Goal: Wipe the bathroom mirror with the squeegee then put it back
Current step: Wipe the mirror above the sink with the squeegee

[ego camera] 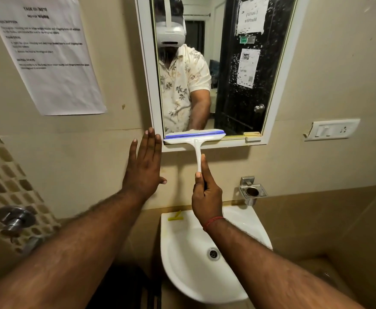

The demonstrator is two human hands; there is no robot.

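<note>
A white squeegee [194,137] with a blue rubber strip lies across the bottom edge of the white-framed bathroom mirror [229,70], on its left half. My right hand [206,192] grips the squeegee's handle from below. My left hand [143,166] is flat and open, fingers spread, against the wall just left of the mirror's lower corner, close to the blade's left end. The right half of the glass carries many water spots; the left half looks clearer.
A white sink [207,259] sits below my right hand, with a yellow item [175,217] on its back left rim. A metal cup holder [251,190], a switch plate [331,129], a taped paper sheet [48,52] and a metal tap [15,217] are on the walls.
</note>
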